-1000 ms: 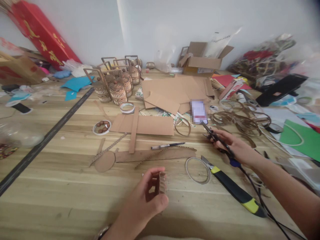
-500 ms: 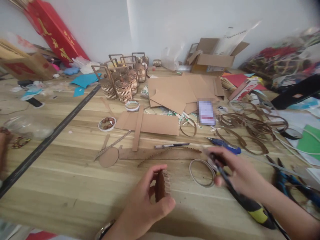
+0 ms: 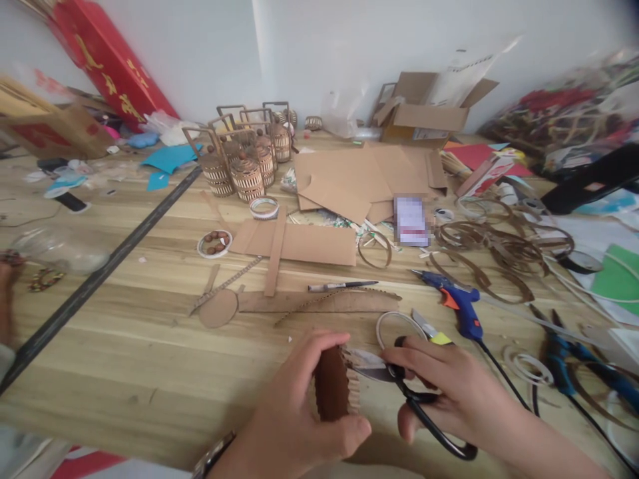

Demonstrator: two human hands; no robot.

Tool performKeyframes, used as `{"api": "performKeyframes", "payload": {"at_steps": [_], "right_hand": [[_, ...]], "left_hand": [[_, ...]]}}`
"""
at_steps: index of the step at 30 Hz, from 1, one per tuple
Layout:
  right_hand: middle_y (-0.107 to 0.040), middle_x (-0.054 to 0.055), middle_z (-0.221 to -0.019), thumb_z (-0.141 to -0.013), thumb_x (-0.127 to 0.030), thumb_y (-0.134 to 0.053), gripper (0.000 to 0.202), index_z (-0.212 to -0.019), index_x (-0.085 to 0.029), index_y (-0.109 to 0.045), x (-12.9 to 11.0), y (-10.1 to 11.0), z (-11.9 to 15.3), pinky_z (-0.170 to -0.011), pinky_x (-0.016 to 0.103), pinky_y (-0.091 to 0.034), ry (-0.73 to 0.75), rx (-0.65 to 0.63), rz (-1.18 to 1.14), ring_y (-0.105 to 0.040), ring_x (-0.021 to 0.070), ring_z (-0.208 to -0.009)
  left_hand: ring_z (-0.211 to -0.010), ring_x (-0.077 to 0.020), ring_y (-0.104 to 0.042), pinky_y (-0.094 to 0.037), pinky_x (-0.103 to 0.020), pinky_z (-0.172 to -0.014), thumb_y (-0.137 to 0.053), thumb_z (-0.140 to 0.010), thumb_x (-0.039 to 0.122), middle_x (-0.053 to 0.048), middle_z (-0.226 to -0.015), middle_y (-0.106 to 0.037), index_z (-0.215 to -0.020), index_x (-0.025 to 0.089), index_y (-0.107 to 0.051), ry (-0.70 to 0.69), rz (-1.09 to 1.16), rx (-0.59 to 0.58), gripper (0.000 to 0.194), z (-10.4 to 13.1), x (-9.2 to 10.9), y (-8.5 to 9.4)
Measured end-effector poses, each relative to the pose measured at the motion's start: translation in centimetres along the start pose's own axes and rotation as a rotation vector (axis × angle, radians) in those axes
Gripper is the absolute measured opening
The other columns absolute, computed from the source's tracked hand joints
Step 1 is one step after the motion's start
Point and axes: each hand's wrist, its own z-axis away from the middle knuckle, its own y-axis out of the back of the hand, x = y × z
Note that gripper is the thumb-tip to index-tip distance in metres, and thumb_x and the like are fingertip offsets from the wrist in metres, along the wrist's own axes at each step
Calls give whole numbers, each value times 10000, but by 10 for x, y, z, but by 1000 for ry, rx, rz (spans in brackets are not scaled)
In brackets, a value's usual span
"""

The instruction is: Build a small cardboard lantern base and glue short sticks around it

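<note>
My left hand (image 3: 304, 406) grips a small round brown cardboard piece (image 3: 330, 382) between thumb and fingers, on its edge. A notched, ruffled rim runs along its right side. My right hand (image 3: 449, 386) is closed on black-handled scissors (image 3: 429, 426). Their metal blades point left and touch, or nearly touch, the upper part of the ruffled rim; whether they bite into it I cannot tell. Just beyond the right hand lies a utility knife (image 3: 424, 326) with a yellow part, half covered by the fingers. A pale ring (image 3: 382, 329) lies beside it.
A blue glue gun (image 3: 464, 309) and blue-handled pliers (image 3: 559, 359) lie on the right, near coiled brown strips (image 3: 499, 246). A pen (image 3: 344, 287), cardboard strips and a cardboard disc (image 3: 218, 308) lie ahead. Small woven baskets (image 3: 247, 176) stand behind. Another person's hand (image 3: 6, 293) shows far left.
My right hand has come down and toward the left hand; it was blurred around a dark tool, and the scissors now show clearly at the rim. The cardboard piece has shifted slightly right.
</note>
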Motion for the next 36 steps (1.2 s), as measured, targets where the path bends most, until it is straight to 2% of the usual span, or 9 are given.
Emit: {"api": "performKeyframes", "payload": {"at_steps": [9, 12, 19, 23, 26, 28, 31, 34, 36], "right_hand": [[-625, 11, -693, -743, -633, -719, 495, -1065, -258, -682, 2, -3, 5, -479, 241, -379, -15, -58, 20, -566, 146, -539], [-619, 3, -684, -801, -628, -665, 479, -1102, -256, -655, 2, -2, 7, -477, 244, -362, 33, -37, 87, -561, 140, -528], [-633, 11, -693, -989, -511, -437, 362, -1152, -238, -610, -1, -1, 7, -505, 254, -384, 136, -5, 178, -604, 150, -563], [-637, 12, -675, -1027, -464, -343, 367, -1127, -231, -608, -2, -4, 9, -502, 260, -396, 157, 5, 210, -605, 155, -547], [-646, 9, -671, -1027, -448, -353, 345, -1118, -236, -610, -2, -5, 13, -505, 262, -405, 153, 21, 203, -608, 157, -539], [-657, -2, -671, -1003, -457, -428, 301, -1136, -264, -616, 3, -1, 15, -511, 257, -418, 85, 64, 190, -612, 155, -528], [-704, 21, -752, -925, -504, -557, 322, -1127, -263, -627, 23, 11, 14, -539, 266, -459, -175, 145, 257, -661, 188, -590], [-724, 83, -802, -901, -506, -504, 408, -1125, -188, -629, 52, 25, 7, -559, 313, -489, -455, 198, 380, -688, 249, -649], [-725, 103, -788, -878, -438, -471, 476, -1209, -120, -597, 69, 30, 1, -563, 334, -496, -580, 152, 424, -691, 269, -654]], "left_hand": [[-1282, -298, -470, -391, -402, -1063, -720, -649, 155, -62, -1378, -521, -1297, 273, -512, -61, -114, -23, 691, 0, 6, 1], [-1266, -283, -484, -389, -387, -1068, -719, -638, 134, -53, -1350, -540, -1291, 270, -517, -66, -121, -39, 697, 0, 8, 0], [-1187, -265, -532, -425, -365, -1013, -698, -641, 148, -46, -1297, -565, -1277, 266, -529, -35, -53, -46, 669, -1, 8, -1], [-1171, -270, -539, -432, -374, -1003, -691, -647, 162, -46, -1298, -564, -1275, 275, -533, -11, -38, -41, 657, 1, 6, 0], [-1165, -270, -543, -423, -386, -1014, -692, -652, 170, -46, -1294, -561, -1285, 279, -524, 3, -36, -39, 665, 3, 5, 1], [-1171, -275, -541, -413, -401, -1025, -697, -663, 190, -50, -1292, -561, -1293, 278, -517, 1, -24, -37, 661, 4, 4, 2], [-1204, -296, -522, -410, -425, -1026, -707, -679, 223, -67, -1314, -547, -1292, 274, -519, -2, 15, -29, 642, 5, 0, 3], [-1246, -313, -492, -408, -432, -1027, -716, -668, 205, -76, -1351, -520, -1221, 270, -558, -34, 69, -4, 578, 7, -6, 3], [-1261, -315, -481, -403, -433, -1035, -714, -665, 177, -73, -1382, -497, -1195, 276, -568, -50, 121, 0, 558, 9, -11, 3]]}}
